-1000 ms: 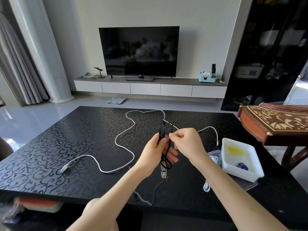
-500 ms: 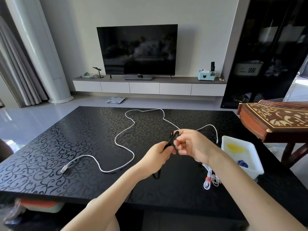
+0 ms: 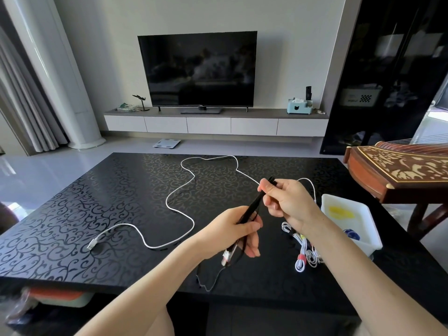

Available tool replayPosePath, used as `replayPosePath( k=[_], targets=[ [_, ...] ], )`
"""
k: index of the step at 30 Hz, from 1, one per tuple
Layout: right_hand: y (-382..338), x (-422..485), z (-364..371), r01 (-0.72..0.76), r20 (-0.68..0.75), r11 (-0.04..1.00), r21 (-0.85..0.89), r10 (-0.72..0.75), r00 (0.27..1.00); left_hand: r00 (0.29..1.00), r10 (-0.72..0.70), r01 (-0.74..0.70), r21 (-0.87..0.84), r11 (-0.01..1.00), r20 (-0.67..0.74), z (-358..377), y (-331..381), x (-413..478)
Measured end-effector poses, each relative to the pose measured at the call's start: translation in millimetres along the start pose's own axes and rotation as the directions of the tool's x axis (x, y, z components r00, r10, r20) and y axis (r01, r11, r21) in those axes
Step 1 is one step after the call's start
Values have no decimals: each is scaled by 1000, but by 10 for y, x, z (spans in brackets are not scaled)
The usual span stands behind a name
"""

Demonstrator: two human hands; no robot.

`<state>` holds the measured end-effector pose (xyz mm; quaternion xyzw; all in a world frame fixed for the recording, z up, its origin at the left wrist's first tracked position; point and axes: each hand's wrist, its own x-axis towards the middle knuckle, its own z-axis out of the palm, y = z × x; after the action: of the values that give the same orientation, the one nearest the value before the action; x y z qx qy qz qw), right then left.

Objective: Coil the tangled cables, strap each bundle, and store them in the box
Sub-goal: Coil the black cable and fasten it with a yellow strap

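Above the bench (image 3: pixel 97 214), the left hand (image 3: pixel 232 230) has its grip closed round a folded black cable (image 3: pixel 253 206). The right hand (image 3: pixel 287 202) pinches its top, apparently to steady the coil for strapping. A white cable (image 3: pixel 181 207) sprawls uncoiled, and a strapped bundle (image 3: pixel 303 251) lies beside the box (image 3: pixel 363 221).

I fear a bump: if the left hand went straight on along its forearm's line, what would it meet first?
Probably the right hand, which pinches the far end of the black cable that the left hand grips. Both look level, but depth is unclear.
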<state>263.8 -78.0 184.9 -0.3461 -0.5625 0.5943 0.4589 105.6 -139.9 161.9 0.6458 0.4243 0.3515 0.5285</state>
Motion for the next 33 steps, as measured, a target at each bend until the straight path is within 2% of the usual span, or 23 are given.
replayPosePath(
  k=[6,8,11,15,19,21,25,29,31,33],
  targets=[
    [-40,53,-13,-27,-62,996,86,33,998,970,118,-103,77,992,-212,54,-40,79],
    [-54,60,-28,-28,-49,994,109,34,998,966,136,-140,-1,990,-219,71,-18,84],
    [-70,39,-51,-46,7,997,65,45,999,982,68,-81,-70,994,-175,36,-7,94],
    [-67,-4,-42,-94,-7,995,-17,94,996,997,-72,72,-62,996,1,-64,18,115],
    [-111,15,18,-85,1,994,-62,85,996,989,-106,117,-113,987,104,-145,94,131],
    [-135,57,38,-71,-25,995,-63,70,997,991,-124,130,-163,978,47,-130,111,171],
    [-136,137,40,-74,-116,997,35,77,990,975,-125,91,-183,979,-181,22,105,282],
    [-56,129,75,-115,-149,984,139,135,979,961,-100,-1,-364,931,-259,24,134,338],
    [49,64,99,-148,-140,985,85,158,977,945,-105,-56,-469,881,-311,-44,198,385],
    [203,-39,151,-197,-57,980,20,198,979,924,-111,-117,-544,831,-367,-131,283,439]
  ],
)
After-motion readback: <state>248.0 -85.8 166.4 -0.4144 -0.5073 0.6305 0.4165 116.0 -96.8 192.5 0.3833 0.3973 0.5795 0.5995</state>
